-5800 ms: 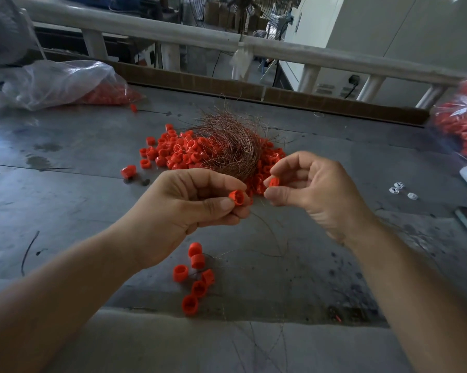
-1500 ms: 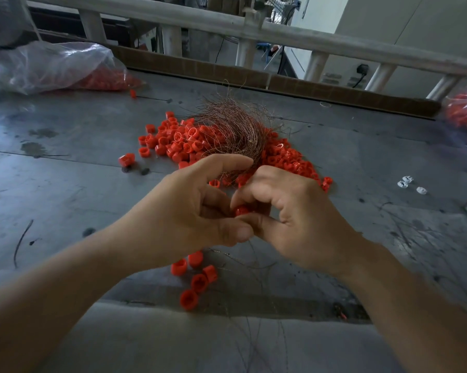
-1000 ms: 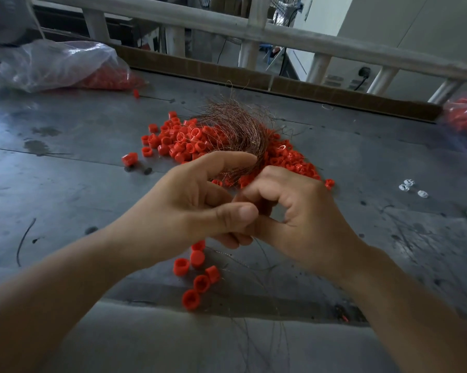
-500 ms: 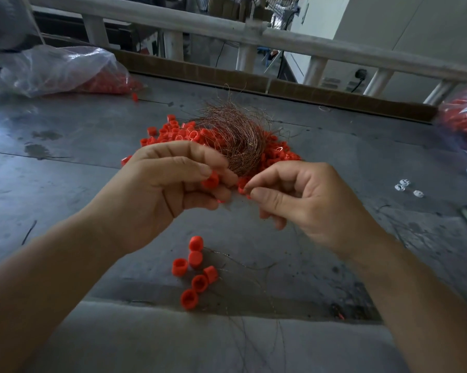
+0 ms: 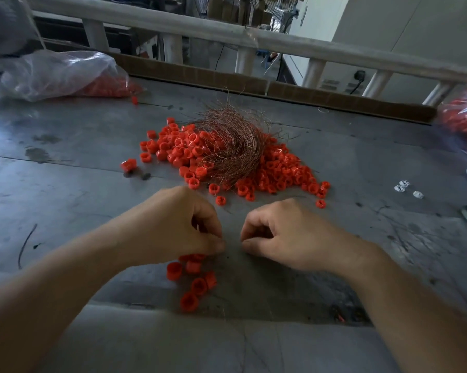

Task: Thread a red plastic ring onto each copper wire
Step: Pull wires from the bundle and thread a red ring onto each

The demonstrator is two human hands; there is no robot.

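Scuffed grey metal worktop. Near a wiry copper wire tangle amid red plastic rings, both hands, left and right, curl knuckles-up, fingertips pinched; contents indiscernible.

Both forearms reach in from the lower corners, the hands low and near each other. The left hand is curled, fingertips pinched (contents hidden); the right hand is likewise pinched.

My left grip and right grip hover curled, near the small ring cluster; beyond it, the copper wire bundle tops the ring pile.
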